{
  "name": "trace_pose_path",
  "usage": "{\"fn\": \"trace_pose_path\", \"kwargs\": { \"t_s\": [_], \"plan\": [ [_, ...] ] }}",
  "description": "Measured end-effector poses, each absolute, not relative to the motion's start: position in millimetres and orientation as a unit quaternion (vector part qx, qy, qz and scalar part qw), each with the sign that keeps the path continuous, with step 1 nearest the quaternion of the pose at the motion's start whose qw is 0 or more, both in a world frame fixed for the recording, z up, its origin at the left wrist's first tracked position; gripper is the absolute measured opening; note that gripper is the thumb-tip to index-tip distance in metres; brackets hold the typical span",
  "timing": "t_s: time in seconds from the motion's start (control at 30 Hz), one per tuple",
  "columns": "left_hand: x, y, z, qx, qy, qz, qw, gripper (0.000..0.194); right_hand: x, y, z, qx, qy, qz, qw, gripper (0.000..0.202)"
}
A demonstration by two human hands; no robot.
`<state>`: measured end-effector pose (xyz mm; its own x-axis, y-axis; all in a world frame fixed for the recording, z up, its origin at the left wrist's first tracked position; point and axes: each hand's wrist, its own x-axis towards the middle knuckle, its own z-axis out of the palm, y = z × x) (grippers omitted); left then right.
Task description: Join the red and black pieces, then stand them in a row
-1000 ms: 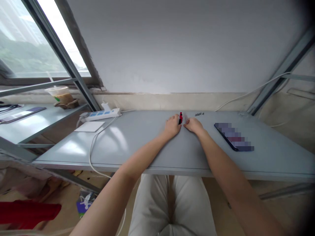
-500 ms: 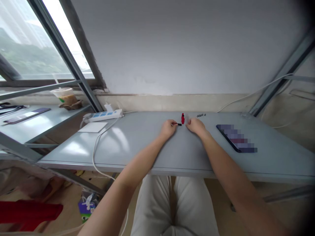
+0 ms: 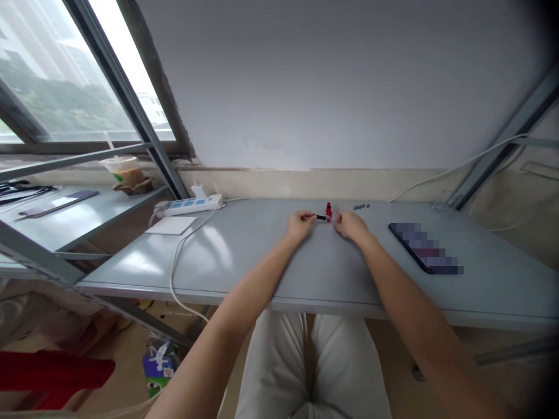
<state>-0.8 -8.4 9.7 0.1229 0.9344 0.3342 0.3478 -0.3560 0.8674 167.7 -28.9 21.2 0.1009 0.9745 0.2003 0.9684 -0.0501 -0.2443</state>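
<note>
The left hand (image 3: pixel 300 226) pinches a black rod (image 3: pixel 321 217) from nine o'clock, seemingly leaving its three-o'clock tip free; whether the right hand (image 3: pixel 351 226) grips anything, I cannot tell.

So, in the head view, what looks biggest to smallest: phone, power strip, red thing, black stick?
1. Phone
2. Power strip
3. Red thing
4. Black stick, what shows past the left hand
</note>
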Motion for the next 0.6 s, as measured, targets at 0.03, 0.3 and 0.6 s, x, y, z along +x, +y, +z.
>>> {"fn": "trace_pose_path", "kwargs": {
  "t_s": [0.03, 0.3, 0.6],
  "plan": [
    [-0.9, -8.2, 9.9, 0.673, 0.473, 0.471, 0.318, 0.015, 167.9, -28.7, 21.2, -0.727, -0.669, 0.010, 0.157, 0.011],
    [-0.5, -9.9, 11.8, 0.659, 0.455, 0.471, 0.370, 0.014, 164.8, -29.2, 21.7, -0.713, -0.683, 0.003, 0.160, 0.013],
    [-3.2, -8.8, 14.9, 0.610, 0.439, 0.487, 0.446, 0.011, 158.2, -28.7, 21.9, -0.684, -0.696, 0.027, 0.218, 0.012]
  ]
}}
